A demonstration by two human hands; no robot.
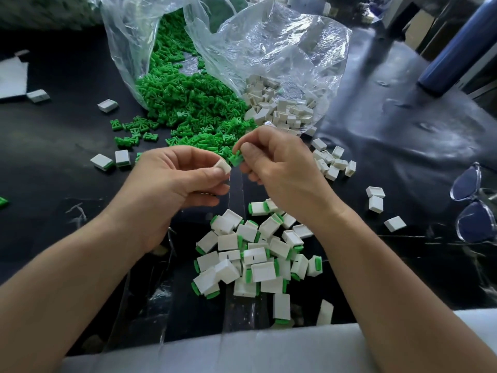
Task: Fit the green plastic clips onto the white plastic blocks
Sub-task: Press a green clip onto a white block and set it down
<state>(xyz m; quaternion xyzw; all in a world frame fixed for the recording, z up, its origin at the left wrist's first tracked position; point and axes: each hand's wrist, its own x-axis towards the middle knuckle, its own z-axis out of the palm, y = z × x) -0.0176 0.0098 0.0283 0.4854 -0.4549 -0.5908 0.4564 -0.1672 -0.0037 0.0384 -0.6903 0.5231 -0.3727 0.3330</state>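
My left hand [177,176] pinches a small white plastic block [223,166] between thumb and fingers. My right hand [279,162] pinches a green plastic clip [235,159] just to the right of that block; clip and block are almost touching. Beyond the hands lies a heap of loose green clips [188,109] spilling from a clear bag. To its right, a heap of bare white blocks [279,109] spills from another clear bag. Below the hands sits a pile of white blocks with green clips fitted [255,259].
The black table [390,146] carries scattered white blocks at the left [107,105] and right [333,162]. Clear-framed glasses [476,205] lie at the right edge. A dark blue bottle [457,49] stands at the back right. A white sheet [242,351] covers the near edge.
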